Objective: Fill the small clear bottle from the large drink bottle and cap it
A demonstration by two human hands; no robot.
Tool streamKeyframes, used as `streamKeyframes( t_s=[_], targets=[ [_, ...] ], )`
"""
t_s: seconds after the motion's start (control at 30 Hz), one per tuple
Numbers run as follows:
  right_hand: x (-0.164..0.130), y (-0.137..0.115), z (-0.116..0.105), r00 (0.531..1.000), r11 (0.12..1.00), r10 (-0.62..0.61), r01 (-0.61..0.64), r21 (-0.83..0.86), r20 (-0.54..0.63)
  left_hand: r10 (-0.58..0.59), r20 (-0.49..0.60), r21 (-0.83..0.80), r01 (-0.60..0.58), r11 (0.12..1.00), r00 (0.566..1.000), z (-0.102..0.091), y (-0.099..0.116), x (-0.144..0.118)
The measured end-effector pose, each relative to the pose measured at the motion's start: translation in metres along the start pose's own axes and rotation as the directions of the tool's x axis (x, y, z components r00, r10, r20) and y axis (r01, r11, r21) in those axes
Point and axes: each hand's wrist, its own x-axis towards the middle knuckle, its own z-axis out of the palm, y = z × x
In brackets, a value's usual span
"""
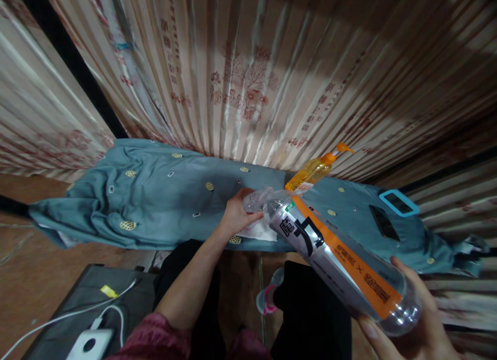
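While your right hand [425,316] curls around the bottom of a big clear plastic bottle with a silver and orange label [337,256], your left hand [233,215] has its fingers nearly closed on a small see-through plastic piece [256,199] by the bottle's neck. The bottle is up in the air, tipped with its neck away from you, above the front edge of the long counter draped in blue-green pineapple cloth [155,194]. If you squeeze too hard, the thin plastic could dent and slip. If you swing the neck to your right, it could bump the yellow see-through pump bottle with an orange top [310,173] just behind it. That one has yellow stuff inside, so a knock could make a mess. Your big bottle looks empty at its clear ends, but the label hides the middle, so I can't tell for sure.
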Motion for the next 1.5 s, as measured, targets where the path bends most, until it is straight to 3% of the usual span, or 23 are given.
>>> streamKeyframes(
  t_s=[0.43, 0.57, 0.9, 1.5],
  targets=[
    [0.0, 0.001, 0.002, 0.995, 0.992, 0.1, -0.101, 0.08, 0.024, -0.002, 0.004, -0.032, 0.002, 0.999, 1.0, -0.001, 0.0, 0.0],
    [0.001, -0.009, 0.005, 0.992, 0.991, 0.122, -0.121, 0.052, -0.025, -0.012, 0.008, -0.013, 0.013, 1.0, 1.0, -0.001, 0.001, 0.0],
    [0.002, -0.008, 0.002, 0.998, 0.998, 0.064, -0.064, 0.001, 0.001, 0.001, 0.004, -0.004, -0.001, 1.0, 1.0, -0.001, 0.0, 0.0],
    [0.001, -0.007, 0.002, 0.996, 0.996, 0.087, -0.087, 0.023, -0.003, 0.011, 0.006, -0.02, -0.011, 1.0, 1.0, 0.0, -0.002, 0.0]
  ],
)
